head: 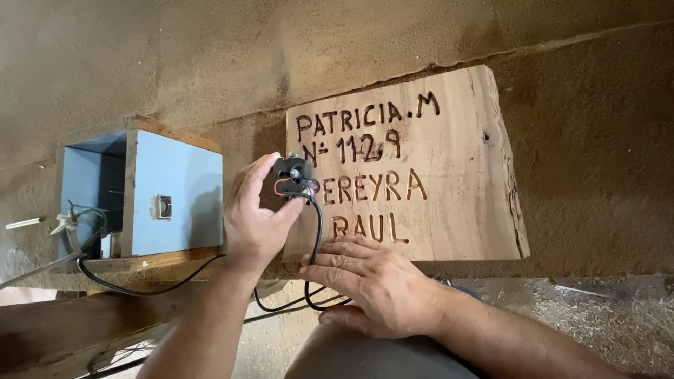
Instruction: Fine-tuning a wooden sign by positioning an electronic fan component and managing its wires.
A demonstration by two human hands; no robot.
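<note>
A pale wooden plank [449, 175] with dark burnt lettering lies on a brown dusty bench. My left hand [256, 221] grips a small black wood-burning tool [292, 175] with red wiring, held over the left part of the plank, against the lettering. A black cable [316, 238] runs down from the tool toward me. My right hand [375, 281] lies flat on the near edge of the plank, fingers spread, holding nothing.
A light blue wooden box [175, 193] with a small switch [163, 206] stands to the left of the plank, with wires and a black cord [133, 288] coming out. A wooden beam [63, 330] runs along the lower left. Sawdust covers the floor [604, 323] at right.
</note>
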